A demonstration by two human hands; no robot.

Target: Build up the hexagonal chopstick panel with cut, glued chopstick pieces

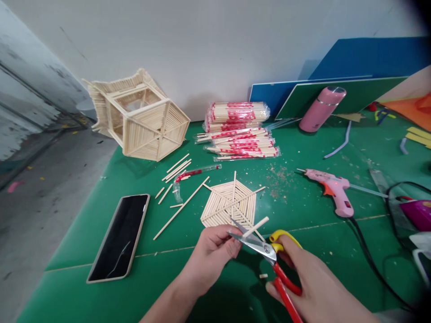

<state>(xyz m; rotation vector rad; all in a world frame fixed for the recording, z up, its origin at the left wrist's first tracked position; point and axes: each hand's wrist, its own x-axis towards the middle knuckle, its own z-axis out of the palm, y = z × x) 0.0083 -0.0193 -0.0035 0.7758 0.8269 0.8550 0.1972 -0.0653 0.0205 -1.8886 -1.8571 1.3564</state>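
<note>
My left hand (213,251) pinches a short wooden stick (258,225), which sticks out to the right of the fingertips. In my right hand (311,273) is a pair of scissors (261,248) with red and yellow handles. Their blades are parted and lie across the stick close to my left fingers. Just beyond both hands, a hexagonal web of wooden sticks (225,202) lies flat, its near edge partly hidden by my left hand and the blades. A small cut piece of stick (263,276) rests on the table between my hands.
Loose sticks (178,168) and a phone (119,237) lie left. Behind stand a stick-built lantern-like frame (156,128) and wrapped chopsticks (240,143). A pink glue gun (332,190), its black cord (365,251) and a pink bottle (322,110) are right on the green table (175,287).
</note>
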